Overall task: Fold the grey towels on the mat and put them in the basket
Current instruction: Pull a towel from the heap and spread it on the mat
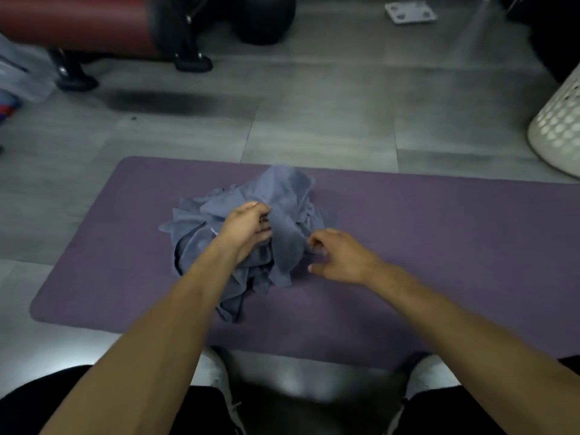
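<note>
A crumpled heap of grey towels [282,196] lies in the middle of a purple mat [439,233] on the floor. My left hand [248,227] rests on top of the heap, fingers pinched on a fold of the topmost towel, which is raised into a peak. My right hand [339,257] sits at the heap's right edge, fingers curled and touching the hanging edge of the same towel; whether it holds the cloth is unclear. A white perforated basket [561,127] stands on the floor at the far right, beyond the mat's far edge.
Grey tiled floor [314,114] surrounds the mat. A dark red padded bench with black legs [94,26] stands at the back left, a white scale [411,12] at the back right. My knees and white shoes [219,372] are at the mat's near edge.
</note>
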`<state>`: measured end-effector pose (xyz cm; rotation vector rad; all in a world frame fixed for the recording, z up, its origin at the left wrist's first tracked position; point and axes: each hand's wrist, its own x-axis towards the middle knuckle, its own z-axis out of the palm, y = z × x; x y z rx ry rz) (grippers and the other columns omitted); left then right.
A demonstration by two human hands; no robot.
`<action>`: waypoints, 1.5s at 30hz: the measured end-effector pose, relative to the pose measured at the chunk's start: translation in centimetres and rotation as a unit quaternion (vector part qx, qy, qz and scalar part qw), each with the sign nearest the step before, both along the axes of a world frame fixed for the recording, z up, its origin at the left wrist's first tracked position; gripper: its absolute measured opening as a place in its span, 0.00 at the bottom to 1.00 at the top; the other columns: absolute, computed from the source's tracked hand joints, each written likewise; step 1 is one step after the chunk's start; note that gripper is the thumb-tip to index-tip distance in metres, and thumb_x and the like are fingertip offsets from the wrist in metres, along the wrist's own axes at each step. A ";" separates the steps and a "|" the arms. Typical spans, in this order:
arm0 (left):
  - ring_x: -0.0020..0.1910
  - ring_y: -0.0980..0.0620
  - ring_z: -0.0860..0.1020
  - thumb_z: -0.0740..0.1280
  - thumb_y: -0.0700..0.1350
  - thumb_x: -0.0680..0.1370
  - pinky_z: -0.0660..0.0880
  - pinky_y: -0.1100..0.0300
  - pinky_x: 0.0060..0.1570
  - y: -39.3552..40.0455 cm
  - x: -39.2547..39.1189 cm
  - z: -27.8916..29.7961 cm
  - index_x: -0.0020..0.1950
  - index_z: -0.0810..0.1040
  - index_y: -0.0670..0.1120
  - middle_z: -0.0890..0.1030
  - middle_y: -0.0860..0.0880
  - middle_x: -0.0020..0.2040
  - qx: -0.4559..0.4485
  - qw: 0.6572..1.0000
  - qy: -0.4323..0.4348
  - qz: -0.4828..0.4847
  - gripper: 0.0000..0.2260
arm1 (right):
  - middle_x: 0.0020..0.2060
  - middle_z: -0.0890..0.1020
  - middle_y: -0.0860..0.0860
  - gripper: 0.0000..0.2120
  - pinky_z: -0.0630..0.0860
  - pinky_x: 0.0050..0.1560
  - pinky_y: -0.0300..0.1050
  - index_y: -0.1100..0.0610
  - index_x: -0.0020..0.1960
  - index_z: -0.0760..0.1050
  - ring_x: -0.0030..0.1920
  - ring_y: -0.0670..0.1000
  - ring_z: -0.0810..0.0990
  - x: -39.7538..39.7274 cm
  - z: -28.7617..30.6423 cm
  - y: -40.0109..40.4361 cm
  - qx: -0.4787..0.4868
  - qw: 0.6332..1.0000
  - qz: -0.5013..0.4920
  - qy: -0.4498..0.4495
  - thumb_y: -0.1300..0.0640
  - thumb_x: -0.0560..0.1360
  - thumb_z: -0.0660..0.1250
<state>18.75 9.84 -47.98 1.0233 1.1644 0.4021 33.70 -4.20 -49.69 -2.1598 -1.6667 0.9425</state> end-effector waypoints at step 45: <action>0.43 0.53 0.83 0.71 0.47 0.74 0.78 0.55 0.48 -4.1 5.5 11.3 0.46 0.82 0.48 0.85 0.51 0.42 0.383 0.888 0.109 -0.231 0.04 | 0.38 0.83 0.54 0.08 0.80 0.48 0.48 0.62 0.44 0.78 0.42 0.51 0.83 8.9 13.5 -6.1 0.211 0.923 -0.261 0.189 0.55 0.73 0.68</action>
